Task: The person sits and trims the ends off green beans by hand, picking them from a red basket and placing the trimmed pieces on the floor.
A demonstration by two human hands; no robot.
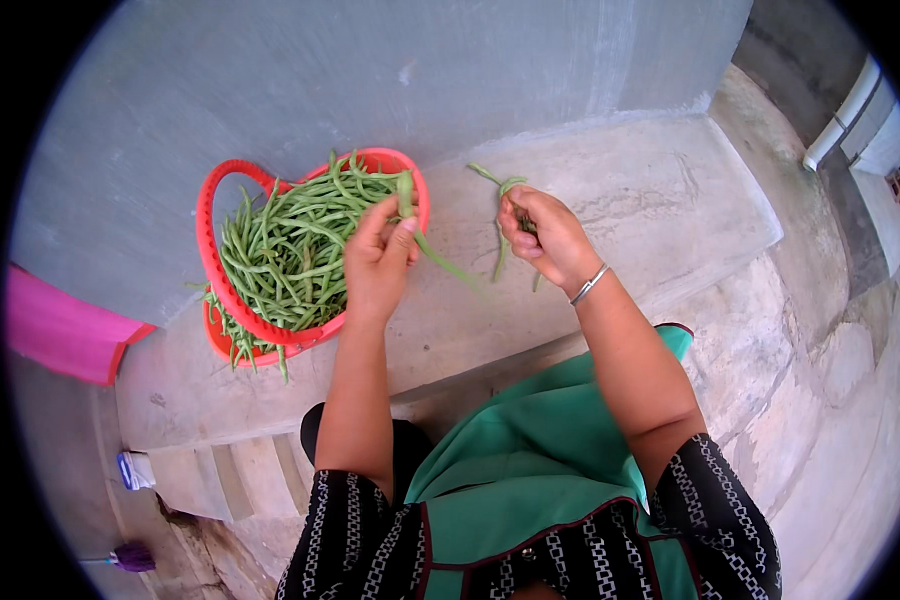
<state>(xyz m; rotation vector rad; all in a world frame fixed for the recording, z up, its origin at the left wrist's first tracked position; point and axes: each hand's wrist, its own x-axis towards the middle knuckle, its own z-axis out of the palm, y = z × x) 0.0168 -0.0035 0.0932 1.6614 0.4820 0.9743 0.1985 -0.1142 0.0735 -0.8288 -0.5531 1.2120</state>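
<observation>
A red plastic basket [420, 180] with a tall arched handle stands on the concrete ledge at the left, heaped with long green beans [290, 235]. Over its right rim is my left hand [378, 258], closed on a green bean [405, 190] between thumb and fingers. One end of that bean rises above the fingertips; a blurred length trails to the lower right. Apart from the basket, my right hand [550, 235] is closed around a few green beans [501, 250], whose ends stick out above and below the fist. A silver bangle circles the right wrist.
The concrete ledge [610, 170] runs along a grey wall [450, 70]. Steps [230, 480] lie at the lower left, near a pink cloth-like sheet [70, 325] and a purple brush head [133, 557]. A green apron [530, 420] covers my lap. A white pipe [842, 115] is at the upper right.
</observation>
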